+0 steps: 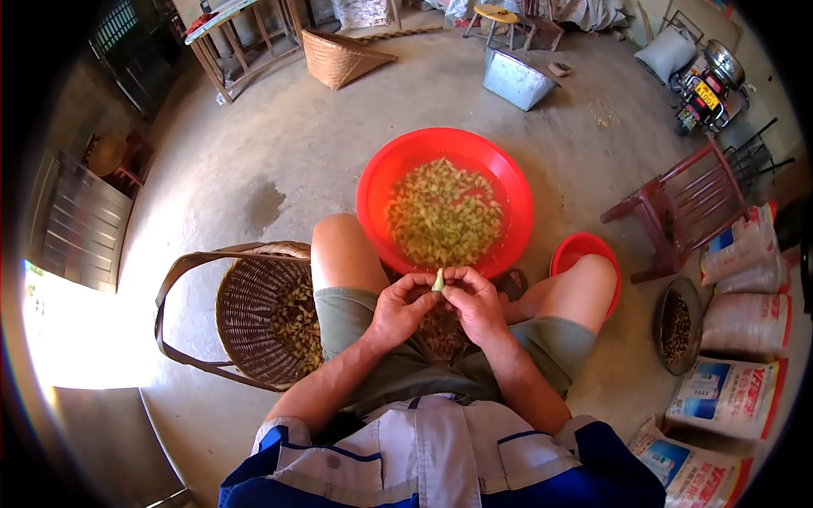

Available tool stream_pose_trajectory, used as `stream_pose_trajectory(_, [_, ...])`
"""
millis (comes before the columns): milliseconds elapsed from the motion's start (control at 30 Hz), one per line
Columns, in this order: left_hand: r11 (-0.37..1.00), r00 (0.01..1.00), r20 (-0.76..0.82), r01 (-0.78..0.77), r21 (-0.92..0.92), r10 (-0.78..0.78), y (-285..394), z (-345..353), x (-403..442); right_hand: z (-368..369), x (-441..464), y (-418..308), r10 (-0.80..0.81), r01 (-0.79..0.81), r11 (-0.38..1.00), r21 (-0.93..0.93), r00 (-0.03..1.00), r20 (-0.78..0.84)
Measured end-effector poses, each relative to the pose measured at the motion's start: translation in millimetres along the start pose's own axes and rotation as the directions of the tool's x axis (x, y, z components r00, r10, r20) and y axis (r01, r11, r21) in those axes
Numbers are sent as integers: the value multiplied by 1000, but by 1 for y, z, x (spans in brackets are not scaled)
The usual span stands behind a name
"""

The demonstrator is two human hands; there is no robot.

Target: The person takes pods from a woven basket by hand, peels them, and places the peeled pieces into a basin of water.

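My left hand (396,306) and my right hand (476,306) meet above my lap, thumbs and fingertips pinching a small pale yellow-green pod-like piece (438,279) between them. Its exact kind is not clear. Just beyond them stands a wide red basin (370,190) with many similar pale pieces (445,212) in water. To my left, a woven basket (246,313) with a tall handle holds brownish, unpeeled-looking pieces (298,326). Brown scraps (442,334) lie between my legs, partly hidden by my hands and wrists.
A smaller red bucket (584,245) stands behind my right knee. On the right are a wooden chair (682,199), a dark bowl (677,326) and several printed sacks (728,394). A metal tub (517,80) and a woven scoop (339,59) rest farther off on the concrete floor.
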State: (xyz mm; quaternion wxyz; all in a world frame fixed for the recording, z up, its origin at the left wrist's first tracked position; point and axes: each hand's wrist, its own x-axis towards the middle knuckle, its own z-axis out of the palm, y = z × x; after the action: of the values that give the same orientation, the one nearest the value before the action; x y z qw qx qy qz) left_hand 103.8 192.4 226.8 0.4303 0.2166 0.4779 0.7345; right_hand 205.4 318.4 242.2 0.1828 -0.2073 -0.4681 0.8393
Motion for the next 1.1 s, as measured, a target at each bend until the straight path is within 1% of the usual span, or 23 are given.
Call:
stream_pose_trajectory(33, [1000,1000,-17,-2,8,2,-1,0,0,0,-1,0,-10,10,1000,-13,1000,0])
stream_pose_trajectory(133, [998,998,-3,60,31,-60,0,-3,-2,-2,-4,0,-15,15,999,-47,1000,-13])
stream_pose_trajectory(233, [987,992,24,126,-105,-124,2,-4,-4,-9,-5,3,-11,10,999,-52,1000,-13])
stream_pose_trajectory(267, [984,992,14,128,-125,-128,2,-4,-4,-11,-5,4,-10,9,999,-50,1000,-10])
stream_pose_trajectory(333, [977,991,-4,134,-165,-136,2,-5,-4,-9,-8,-3,-23,21,992,-126,1000,-11])
stream_pose_trajectory(367, [980,992,-9,126,-153,-129,2,-5,-4,-8,-9,-5,-29,27,986,-164,1000,-12])
stream_pose_trajectory(400, [983,992,-13,119,-142,-122,2,-5,-4,-7,-9,-3,-92,90,972,-218,996,0])
stream_pose_trajectory(467, [987,994,-21,105,-120,-108,0,-4,-3,-4,-7,2,-213,212,923,-322,976,33])
stream_pose_trajectory(567, [994,997,-26,73,-80,-76,-7,-5,-1,-1,-7,9,-295,276,852,-446,955,29])
stream_pose_trajectory(633, [998,999,-27,36,-47,-37,-9,-5,-1,-3,-6,5,-360,341,756,-558,930,81])
stream_pose_trajectory(667, [997,998,-30,49,-51,-51,-9,-6,-1,-3,-7,3,-388,370,702,-608,915,110])
stream_pose_trajectory(767, [994,996,-39,73,-86,-76,-6,-7,-1,-3,-9,2,-418,404,609,-683,895,156])
stream_pose_trajectory(867, [984,994,-55,81,-156,-91,-8,-12,1,-7,-7,8,-445,433,603,-671,880,168])
stream_pose_trajectory(967, [974,989,-63,119,-192,-133,-6,-14,1,-14,-6,14,-421,368,606,-705,900,108])
stream_pose_trajectory(1033, [970,988,-53,132,-206,-145,-2,-10,0,-8,-11,2,-250,196,777,-598,968,-7])
stream_pose_trajectory(1067, [979,991,-48,119,-167,-129,-3,-10,0,-7,-12,-2,-153,102,842,-530,987,-54])
stream_pose_trajectory(1100, [986,993,-42,107,-128,-113,-5,-9,0,-7,-11,-3,-120,98,906,-412,992,-29])
